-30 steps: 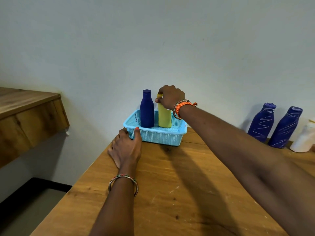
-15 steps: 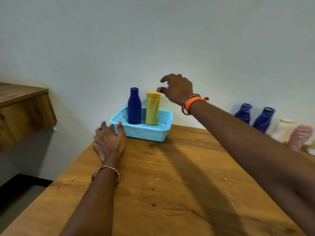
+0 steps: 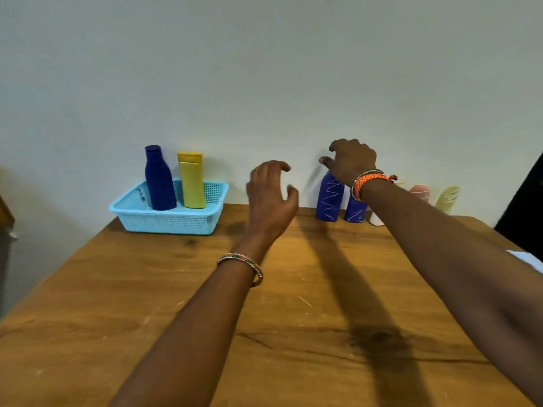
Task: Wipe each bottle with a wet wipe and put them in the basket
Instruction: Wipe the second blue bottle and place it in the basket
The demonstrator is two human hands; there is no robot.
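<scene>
Against a pale wall, a wooden table (image 3: 147, 289) is carrying a blue basket (image 3: 170, 220) where a dark blue bottle (image 3: 159, 180) and a yellow bottle (image 3: 192, 183) are standing upright. Mid-table, the left hand (image 3: 270, 198) is hovering, fingers loosely spread and empty. Further right, the right hand (image 3: 349, 160) is reaching over a zigzag-marked purple bottle (image 3: 329, 199), fingers curled but gripping nothing, apparently choosing the next one to wipe.

A wooden counter (image 3: 293, 318), scratched and knotted, butts against a plain pale wall (image 3: 264, 69). Light falls from behind, casting long dark shadows across the counter toward the wall. A dark edge (image 3: 526, 210) shows at the counter's right.
</scene>
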